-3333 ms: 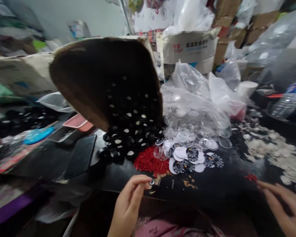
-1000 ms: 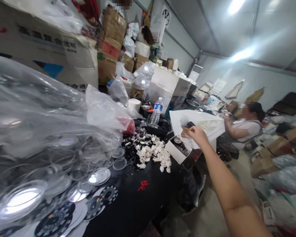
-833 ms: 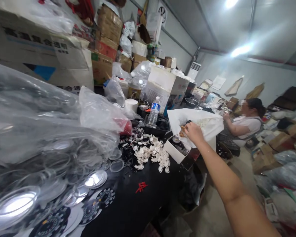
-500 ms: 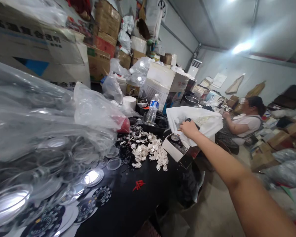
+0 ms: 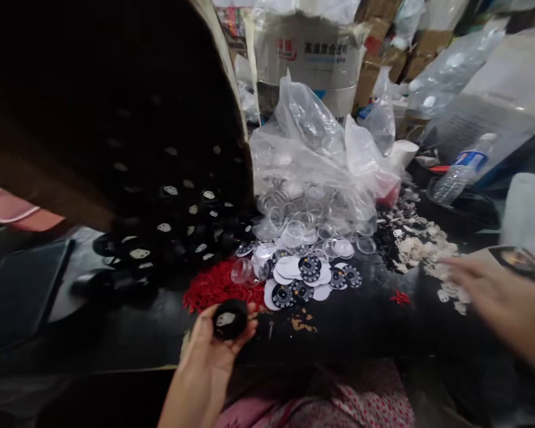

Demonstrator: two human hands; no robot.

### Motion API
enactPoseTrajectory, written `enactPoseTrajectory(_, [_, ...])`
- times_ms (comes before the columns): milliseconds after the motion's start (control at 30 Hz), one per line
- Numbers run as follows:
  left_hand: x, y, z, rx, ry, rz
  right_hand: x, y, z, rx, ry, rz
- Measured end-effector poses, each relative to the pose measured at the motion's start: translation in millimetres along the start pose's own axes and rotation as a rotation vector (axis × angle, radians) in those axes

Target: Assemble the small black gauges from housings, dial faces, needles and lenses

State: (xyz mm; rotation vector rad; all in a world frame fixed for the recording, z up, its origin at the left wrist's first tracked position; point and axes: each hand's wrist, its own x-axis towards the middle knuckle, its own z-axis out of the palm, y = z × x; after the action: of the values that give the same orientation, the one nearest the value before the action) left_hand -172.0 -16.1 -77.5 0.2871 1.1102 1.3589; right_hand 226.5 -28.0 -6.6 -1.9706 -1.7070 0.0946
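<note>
My left hand [image 5: 211,356] holds a round black case [image 5: 230,320] near the table's front edge, its fingers curled round the rim. Inside the case shows a small white plate with holes. To the right, my right hand [image 5: 494,297] is smeared by motion, its fingers stretched out beside a pile of small white plates [image 5: 421,244]; I see nothing in them. Between the hands lie black printed dials [image 5: 310,268] with white discs, and a small red cluster [image 5: 400,297]. Behind my left hand is a heap of thin red pieces [image 5: 214,285].
A large tipped box [image 5: 245,119] with several black cases stands at left, beside a dark flat tray [image 5: 20,297]. Clear round covers [image 5: 294,232] spill from a plastic bag [image 5: 312,142]. At right are a water bottle [image 5: 461,169] and a small box [image 5: 490,255] holding a dark round thing.
The view has swung left and down to the table in front. My right hand has come back from the white bag to the white plates. My left hand, holding the black case, now shows.
</note>
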Motion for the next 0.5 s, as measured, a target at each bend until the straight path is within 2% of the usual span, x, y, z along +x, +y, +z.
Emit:
enactPoseTrajectory(67, [-7.8, -13.6, 7.7, -0.022, -0.114, -0.158, -28.3, -58.5, 44.1, 0.255, -0.224, -0.103])
enactPoseTrajectory(133, [-13.9, -21.1, 14.9, -0.053, -0.203, -0.318, -43.5, -107.9, 80.9, 0.469, -0.432, -0.229])
enactPoseTrajectory(167, [-14.5, -21.7, 16.5, -0.064, -0.206, -0.350, -44.8, -125.9, 94.7, 0.546, -0.521, -0.289])
enactPoseTrajectory(200, [-13.4, -20.4, 16.7, -0.069, -0.179, -0.340, -42.0, -138.6, 105.4, 0.588, -0.556, -0.314])
enactPoseTrajectory(267, [-7.3, -14.9, 13.1, -0.067, -0.088, -0.248, -27.1, -150.4, 120.0, 0.512, -0.455, -0.299])
enactPoseTrajectory(333, [-0.4, -10.3, 6.8, -0.062, -0.050, -0.181, -6.5, -150.1, 131.5, 0.273, -0.289, -0.235])
enactPoseTrajectory(367, [2.0, -9.5, 3.5, -0.063, -0.054, -0.176, 3.3, -148.0, 137.4, 0.148, -0.246, -0.219])
enactPoseTrajectory(433, [4.4, -10.7, -2.4, -0.067, -0.084, -0.197, 18.0, -143.3, 148.9, -0.022, -0.227, -0.229])
enactPoseTrajectory(500, [4.9, -13.6, -7.0, -0.072, -0.096, -0.201, 25.0, -139.5, 157.4, -0.067, -0.232, -0.257])
